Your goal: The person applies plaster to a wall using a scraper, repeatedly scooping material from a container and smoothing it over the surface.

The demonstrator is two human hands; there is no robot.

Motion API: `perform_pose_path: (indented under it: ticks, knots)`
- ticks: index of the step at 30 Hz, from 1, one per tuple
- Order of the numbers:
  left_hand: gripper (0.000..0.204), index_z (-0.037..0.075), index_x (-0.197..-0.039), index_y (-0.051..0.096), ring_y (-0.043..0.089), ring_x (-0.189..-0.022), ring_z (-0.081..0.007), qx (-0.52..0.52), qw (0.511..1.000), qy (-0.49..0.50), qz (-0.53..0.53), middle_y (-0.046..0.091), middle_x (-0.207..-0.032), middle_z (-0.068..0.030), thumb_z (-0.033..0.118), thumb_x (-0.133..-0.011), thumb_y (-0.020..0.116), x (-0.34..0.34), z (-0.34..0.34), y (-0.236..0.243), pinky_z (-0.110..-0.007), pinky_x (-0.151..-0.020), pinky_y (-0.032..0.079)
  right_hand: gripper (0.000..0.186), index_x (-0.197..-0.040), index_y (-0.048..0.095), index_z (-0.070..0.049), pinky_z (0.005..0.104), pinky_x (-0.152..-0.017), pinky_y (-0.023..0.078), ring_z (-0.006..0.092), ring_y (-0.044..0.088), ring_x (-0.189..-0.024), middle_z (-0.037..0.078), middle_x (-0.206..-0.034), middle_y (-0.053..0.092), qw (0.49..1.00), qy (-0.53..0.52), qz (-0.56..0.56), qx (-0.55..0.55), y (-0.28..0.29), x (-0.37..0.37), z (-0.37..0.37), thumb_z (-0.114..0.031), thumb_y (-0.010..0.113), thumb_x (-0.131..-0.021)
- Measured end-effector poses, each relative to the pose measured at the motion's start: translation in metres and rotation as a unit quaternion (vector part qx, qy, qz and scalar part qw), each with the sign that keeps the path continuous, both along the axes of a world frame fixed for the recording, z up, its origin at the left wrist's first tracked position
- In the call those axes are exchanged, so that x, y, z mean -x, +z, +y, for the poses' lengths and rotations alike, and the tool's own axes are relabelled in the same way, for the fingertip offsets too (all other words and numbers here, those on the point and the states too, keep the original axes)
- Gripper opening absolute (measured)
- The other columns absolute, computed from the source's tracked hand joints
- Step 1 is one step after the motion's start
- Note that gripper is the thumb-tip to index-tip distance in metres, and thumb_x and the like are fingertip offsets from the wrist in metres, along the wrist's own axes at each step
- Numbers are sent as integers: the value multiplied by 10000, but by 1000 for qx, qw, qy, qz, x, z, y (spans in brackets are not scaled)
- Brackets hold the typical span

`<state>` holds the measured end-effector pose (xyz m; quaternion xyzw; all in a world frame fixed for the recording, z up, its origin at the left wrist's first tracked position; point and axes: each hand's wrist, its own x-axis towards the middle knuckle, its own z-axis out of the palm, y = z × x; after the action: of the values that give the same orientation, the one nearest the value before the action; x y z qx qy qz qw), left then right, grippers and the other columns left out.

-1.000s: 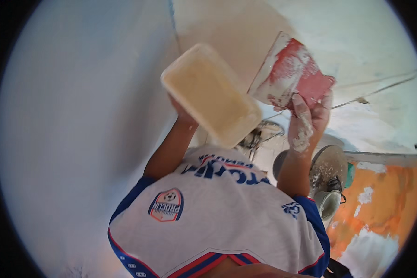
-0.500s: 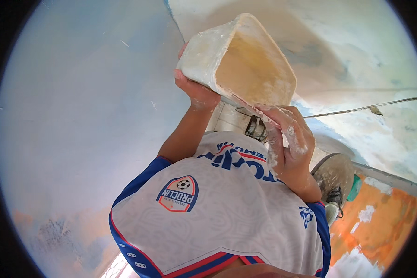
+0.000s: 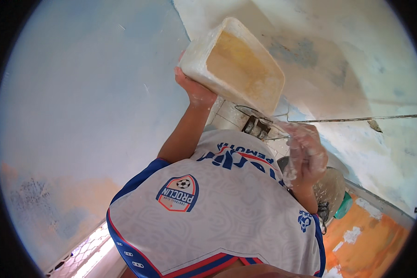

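Looking down over a person's white shirt with blue sleeves. The left hand supports a whitish rectangular tub from outside, tilted so its mouth faces the viewer, the inside coated beige. The right hand, smeared white and blurred, pinches a thin tool seen edge-on near the tub's lower corner. A pale blue wall fills the left; an orange, white-patched surface shows at lower right

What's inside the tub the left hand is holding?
Inside the white tub, gripped by the left hand, a tan-yellow layer shows, with paler patches; its depth can't be told. The near wall hides its own inner face.
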<state>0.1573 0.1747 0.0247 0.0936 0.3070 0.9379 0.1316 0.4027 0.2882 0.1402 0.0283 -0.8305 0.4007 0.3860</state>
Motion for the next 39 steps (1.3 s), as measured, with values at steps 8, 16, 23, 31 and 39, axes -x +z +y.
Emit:
perform_pose_path:
  ticks: [8,16,23,31,39]
  knots:
    - [815,70,-1436,489,575,-1229,-312,-138,985,-100,-5,556,-1418,-129,649,-922,235,21,-18,-54,-457,-1028,482,450,-1366,535,71,289,-767,546,218,690,-1006,198,-1219,675,982,-121,-68,125,12,2,5,50,635,-927]
    - [870,44,-1406,459,575,-1208,-315,14,998,30,59,579,-1321,-152,709,-858,335,0,-21,65,-459,-994,502,445,-1309,643,-6,314,-873,563,229,724,-1006,193,-1122,719,971,-97,-198,97,54,6,13,5,684,-866]
    - [866,46,-1391,458,570,-1208,-311,-15,987,28,154,572,-1314,-148,714,-845,382,6,-27,57,-457,-996,501,419,-1276,646,30,264,-866,545,152,688,-967,119,-1070,723,915,-77,-243,314,40,3,19,52,664,-858]
    - [864,49,-1374,458,564,-1209,-307,-41,981,-1,188,564,-1306,-142,721,-830,434,9,-43,45,-456,-999,499,430,-1295,600,85,269,-872,555,171,697,-975,158,-1142,708,848,-27,-236,475,3,-11,20,77,616,-866]
    - [866,52,-1357,457,558,-1209,-302,-65,978,-43,192,557,-1299,-137,728,-816,487,10,-53,29,-454,-1002,497,411,-1266,614,94,273,-823,573,176,707,-934,172,-1113,712,802,-15,-210,559,-13,-14,8,84,601,-856]
